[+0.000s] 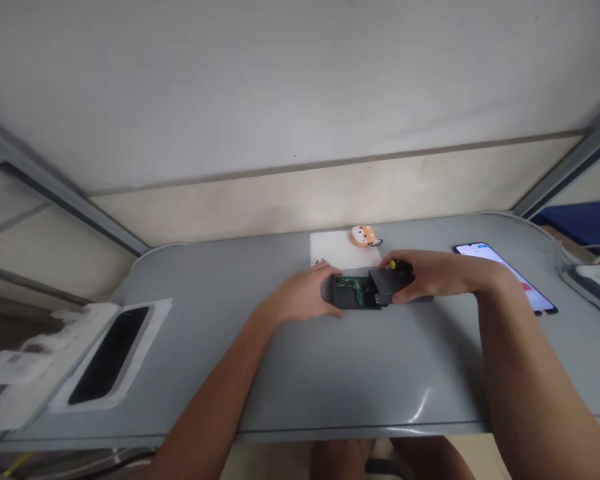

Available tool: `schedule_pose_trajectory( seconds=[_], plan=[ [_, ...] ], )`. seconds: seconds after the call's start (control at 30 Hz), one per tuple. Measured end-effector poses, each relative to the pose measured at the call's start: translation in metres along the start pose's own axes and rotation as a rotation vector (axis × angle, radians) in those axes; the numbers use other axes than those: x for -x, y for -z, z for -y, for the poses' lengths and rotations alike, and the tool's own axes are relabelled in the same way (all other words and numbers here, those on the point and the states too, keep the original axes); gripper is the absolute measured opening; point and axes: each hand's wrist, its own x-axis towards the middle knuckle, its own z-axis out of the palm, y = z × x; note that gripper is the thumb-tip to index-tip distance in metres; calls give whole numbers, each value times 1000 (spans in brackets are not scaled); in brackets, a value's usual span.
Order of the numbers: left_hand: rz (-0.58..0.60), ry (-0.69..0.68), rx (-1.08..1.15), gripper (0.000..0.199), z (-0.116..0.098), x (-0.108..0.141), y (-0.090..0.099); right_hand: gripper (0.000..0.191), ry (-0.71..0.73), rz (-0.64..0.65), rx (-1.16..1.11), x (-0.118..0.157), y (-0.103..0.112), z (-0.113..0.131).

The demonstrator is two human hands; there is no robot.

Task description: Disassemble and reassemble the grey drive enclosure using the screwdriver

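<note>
A black electronics case (pixel 355 300) lies on the grey table with its inside showing, a green circuit board (pixel 359 291) in its left part. My left hand (pixel 307 293) is closed round the case's left end, thumb and fingers on opposite sides. My right hand (pixel 420 275) grips a dark flat-faced block (pixel 384 283) at the case's right part. Whether this block is attached to the case I cannot tell. A yellow-tipped black handle (pixel 393 265) shows under the right hand's fingers, mostly hidden; its kind is unclear.
Behind the case lies a white sheet (pixel 337 248) with tiny dark pieces and an orange animal-faced trinket (pixel 363 235). A lit phone (pixel 510 273) rests right, partly behind my right arm. At left, a black phone-like slab (pixel 111 353) lies on white paper. A wall panel rises behind.
</note>
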Motion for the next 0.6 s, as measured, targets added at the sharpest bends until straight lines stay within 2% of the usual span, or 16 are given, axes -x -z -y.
schedule_pose_trajectory(
  seconds=[0.07, 0.23, 0.4, 0.6],
  plan=[
    [-5, -4, -2, 76, -2, -1, -1, 71, 3, -10, 41, -3, -4, 5],
    [-59, -19, -10, 80, -9, -4, -8, 66, 127, -109, 207, -21, -25, 23],
    [-86, 3, -29, 101, -14, -7, -15, 64, 245, -140, 142, -29, -36, 32],
    [-124, -16, -62, 103, -10, -6, -14, 62, 384, -190, 43, -35, -36, 32]
  ],
)
